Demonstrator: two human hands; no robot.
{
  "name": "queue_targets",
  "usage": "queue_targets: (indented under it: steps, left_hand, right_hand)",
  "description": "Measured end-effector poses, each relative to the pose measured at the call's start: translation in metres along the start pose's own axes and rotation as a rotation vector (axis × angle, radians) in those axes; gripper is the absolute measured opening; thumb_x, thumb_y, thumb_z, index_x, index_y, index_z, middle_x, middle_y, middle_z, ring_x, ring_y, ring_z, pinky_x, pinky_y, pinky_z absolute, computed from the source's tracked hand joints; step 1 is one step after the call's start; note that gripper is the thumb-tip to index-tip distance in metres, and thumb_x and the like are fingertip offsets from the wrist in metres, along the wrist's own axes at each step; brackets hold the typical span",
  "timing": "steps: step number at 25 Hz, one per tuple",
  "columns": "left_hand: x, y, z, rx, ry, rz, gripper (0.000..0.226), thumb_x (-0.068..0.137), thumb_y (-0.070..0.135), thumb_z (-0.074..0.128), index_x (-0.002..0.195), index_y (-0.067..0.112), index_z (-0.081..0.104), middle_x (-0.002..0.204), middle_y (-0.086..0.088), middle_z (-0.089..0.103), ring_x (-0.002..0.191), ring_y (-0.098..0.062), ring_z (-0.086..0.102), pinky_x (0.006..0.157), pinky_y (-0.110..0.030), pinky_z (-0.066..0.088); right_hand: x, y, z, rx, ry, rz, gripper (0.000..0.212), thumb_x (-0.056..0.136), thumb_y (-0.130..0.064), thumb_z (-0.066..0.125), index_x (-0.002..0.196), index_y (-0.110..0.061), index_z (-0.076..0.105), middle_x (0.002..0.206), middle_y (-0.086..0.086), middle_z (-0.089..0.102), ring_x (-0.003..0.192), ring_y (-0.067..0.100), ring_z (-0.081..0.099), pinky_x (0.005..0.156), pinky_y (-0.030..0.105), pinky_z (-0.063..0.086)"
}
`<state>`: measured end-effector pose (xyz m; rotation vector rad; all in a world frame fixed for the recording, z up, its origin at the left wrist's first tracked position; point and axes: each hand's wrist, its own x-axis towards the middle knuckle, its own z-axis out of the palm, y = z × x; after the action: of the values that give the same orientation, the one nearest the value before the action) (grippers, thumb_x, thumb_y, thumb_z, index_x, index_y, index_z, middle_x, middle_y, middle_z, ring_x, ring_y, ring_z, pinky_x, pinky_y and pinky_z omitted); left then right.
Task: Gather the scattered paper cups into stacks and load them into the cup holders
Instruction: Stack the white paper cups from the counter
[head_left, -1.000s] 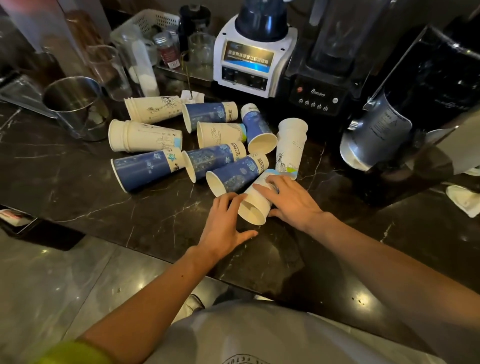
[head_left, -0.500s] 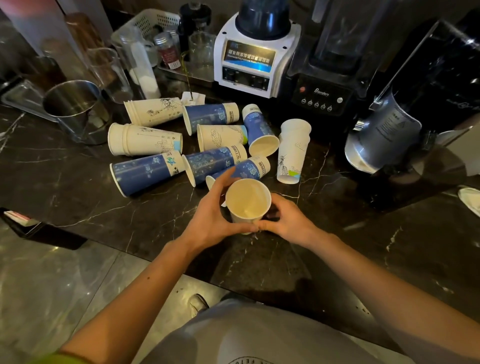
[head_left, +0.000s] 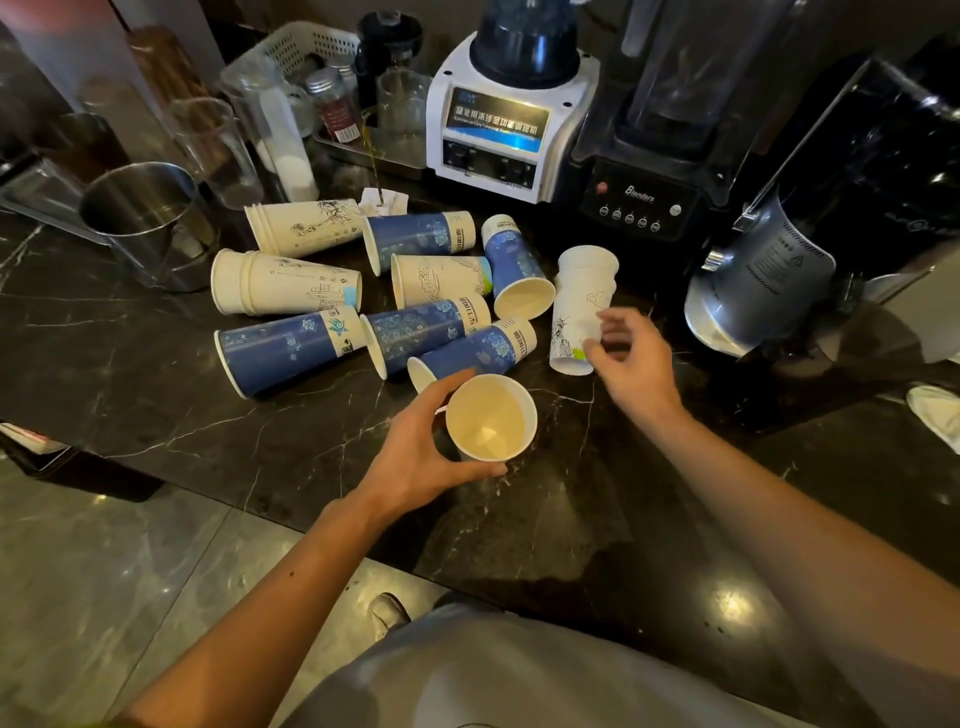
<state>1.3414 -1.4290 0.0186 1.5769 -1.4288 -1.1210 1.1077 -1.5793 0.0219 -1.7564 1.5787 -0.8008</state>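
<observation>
Your left grip is closed round a white cup, thumb on the near side and fingers round the far side. The cup's open mouth faces up at you and shows a bare cream inside. Whether its base rests on the table you cannot tell.

Your right grip is half open and holds nothing. Its fingers are loosely curved and blurred, just beside the standing cup; contact cannot be made out.

The table is dark marble with pale veins. A white blender and a black blender stand at the back, a steel pot at the left, and grey floor shows below the near edge.

The other cups lie on their sides in a cluster between the pot and the standing cup. The blue cups have a flower print, and the pale cups have line drawings. The cup you hold is just in front of the nearest blue one.
</observation>
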Motion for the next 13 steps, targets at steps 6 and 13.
queue_targets:
  steps: [6, 13]
  left_hand:
    - [-0.010, 0.009, 0.001, 0.067, 0.002, -0.027, 0.103, 0.051, 0.066, 0.081, 0.138, 0.058, 0.027, 0.135, 0.040, 0.036, 0.130, 0.008, 0.036, 0.106, -0.025, 0.031]
    - [-0.011, 0.011, 0.001, 0.066, 0.058, -0.042, 0.100, 0.062, 0.046, 0.086, 0.145, 0.041, 0.031, 0.146, 0.016, 0.042, 0.135, -0.008, 0.038, 0.113, -0.039, 0.035]
  right_hand:
    - [0.068, 0.005, 0.036, 0.014, -0.069, 0.509, 0.085, 0.075, -0.057, 0.074, 0.137, -0.010, 0.039, 0.136, 0.015, 0.050, 0.122, 0.032, 0.052, 0.094, 0.041, 0.045]
    - [0.055, 0.015, 0.045, 0.118, -0.023, 0.553, 0.078, 0.075, -0.041, 0.079, 0.136, -0.014, 0.039, 0.135, 0.013, 0.052, 0.121, 0.033, 0.053, 0.093, 0.045, 0.047]
